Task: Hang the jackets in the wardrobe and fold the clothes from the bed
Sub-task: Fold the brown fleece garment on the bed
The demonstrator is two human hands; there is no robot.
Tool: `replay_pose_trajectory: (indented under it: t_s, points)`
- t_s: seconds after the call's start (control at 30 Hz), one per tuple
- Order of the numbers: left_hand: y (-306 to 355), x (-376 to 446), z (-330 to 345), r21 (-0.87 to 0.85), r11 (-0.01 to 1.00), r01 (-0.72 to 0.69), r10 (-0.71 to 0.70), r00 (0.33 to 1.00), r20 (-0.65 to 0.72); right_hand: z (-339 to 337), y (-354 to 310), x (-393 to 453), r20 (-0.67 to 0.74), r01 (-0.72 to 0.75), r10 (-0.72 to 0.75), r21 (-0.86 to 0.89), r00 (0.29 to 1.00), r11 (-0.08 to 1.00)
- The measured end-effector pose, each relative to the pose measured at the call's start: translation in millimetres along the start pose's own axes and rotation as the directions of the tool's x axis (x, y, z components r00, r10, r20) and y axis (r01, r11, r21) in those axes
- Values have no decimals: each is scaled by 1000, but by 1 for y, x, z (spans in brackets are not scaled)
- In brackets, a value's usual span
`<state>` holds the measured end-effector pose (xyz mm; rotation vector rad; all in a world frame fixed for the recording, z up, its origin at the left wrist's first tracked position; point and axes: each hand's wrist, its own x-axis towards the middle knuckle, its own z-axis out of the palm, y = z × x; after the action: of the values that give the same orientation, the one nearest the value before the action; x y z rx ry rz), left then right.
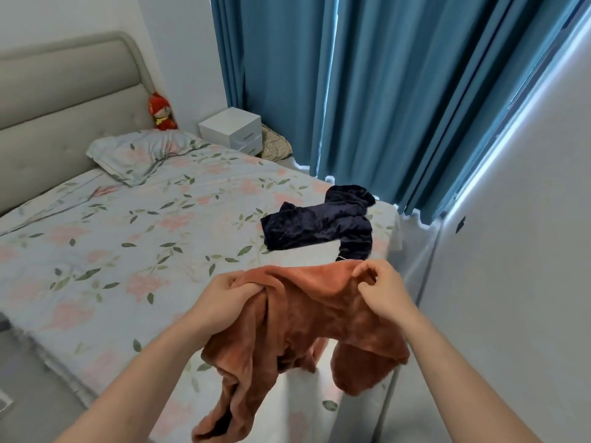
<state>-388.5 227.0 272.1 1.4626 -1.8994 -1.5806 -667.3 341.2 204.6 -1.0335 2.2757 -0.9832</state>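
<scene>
The left hand (224,298) clenched one top edge of the orange garment (297,321), which hung above the bed (96,251). The right hand (380,289) pinched the other edge. The plush looked slippery; a loose pinch could drop it crooked. The navy garment (319,222) lay beyond.

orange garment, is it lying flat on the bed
No, the orange garment hangs in the air, gripped by the left hand and right hand.

Garment (316,225) on bed (112,251), nightstand (235,129) behind
</scene>
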Motion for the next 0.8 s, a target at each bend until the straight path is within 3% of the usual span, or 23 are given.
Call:
replay_pose_trajectory:
  t_s: [0.07,0.13,0.23,0.3,0.33,0.43,0.5,0.6,0.7,0.8]
  points:
    - [11,4,1,-93,996,17,-15,1000,22,14,7,-9,109,-14,11,26,994,1000]
    - [13,7,5,-194,979,67,-63,998,24,22,2,-25,318,-56,19,107,948,993]
    - [8,10,17,-328,928,175,-177,984,26,34,-12,-60,640,-69,-57,171,766,983]
    - [4,12,25,-410,884,223,-230,973,35,45,-24,-83,739,-67,-61,143,671,987]
    - [3,13,28,-451,858,245,-251,967,47,53,-29,-93,739,-44,-59,119,671,992]
    - [-1,13,31,-522,807,276,-254,960,115,81,-38,-116,604,28,-92,114,791,993]
    - [-8,14,24,-532,807,255,-221,967,129,96,-38,-127,473,0,-41,86,880,996]
    - [-25,13,-5,-478,864,160,-159,986,43,110,-31,-141,396,-51,37,27,918,998]
    - [-67,19,-55,-130,992,4,-20,992,-125,119,-39,-166,298,-61,60,-8,953,998]
    - [-120,17,-104,252,964,-87,97,995,-29,134,-61,-193,221,-67,65,-2,973,998]
